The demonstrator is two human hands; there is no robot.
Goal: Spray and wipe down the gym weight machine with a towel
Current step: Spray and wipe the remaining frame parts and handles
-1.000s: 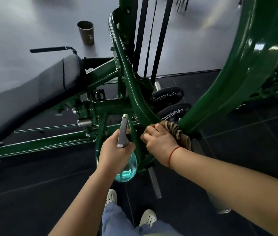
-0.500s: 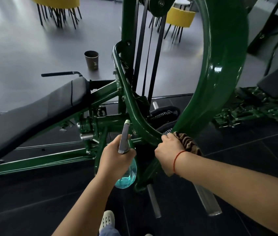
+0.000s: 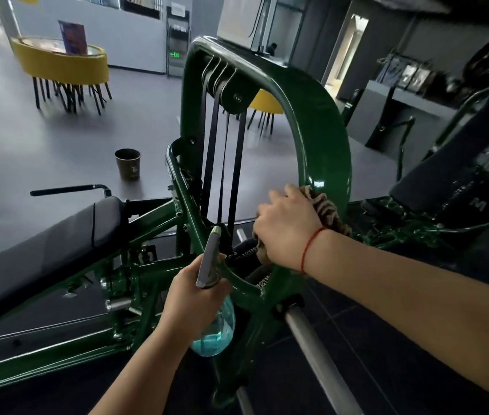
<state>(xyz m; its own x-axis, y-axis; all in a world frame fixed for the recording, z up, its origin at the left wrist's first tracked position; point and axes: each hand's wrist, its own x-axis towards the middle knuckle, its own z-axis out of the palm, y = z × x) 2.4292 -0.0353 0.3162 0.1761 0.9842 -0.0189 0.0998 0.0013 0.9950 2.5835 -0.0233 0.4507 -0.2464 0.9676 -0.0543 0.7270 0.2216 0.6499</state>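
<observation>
The green weight machine (image 3: 321, 136) fills the middle of the head view, its thick curved arm arching from top centre down to the base. My right hand (image 3: 288, 226) grips a brown striped towel (image 3: 325, 206) and presses it against the inner side of that arm, about halfway up. My left hand (image 3: 190, 301) holds a spray bottle (image 3: 216, 330) with blue liquid and a grey head, low in front of the frame's lower curve.
A black padded bench (image 3: 42, 256) stretches to the left with a black handle (image 3: 66, 190) above it. A brown paper cup (image 3: 128, 163) stands on the grey floor behind. A steel bar (image 3: 315, 360) sticks out low right. Yellow tables stand far back.
My right hand has slid the towel up the curved green arm from near its base to mid-height. The view has tilted upward. My left hand keeps the bottle in about the same place.
</observation>
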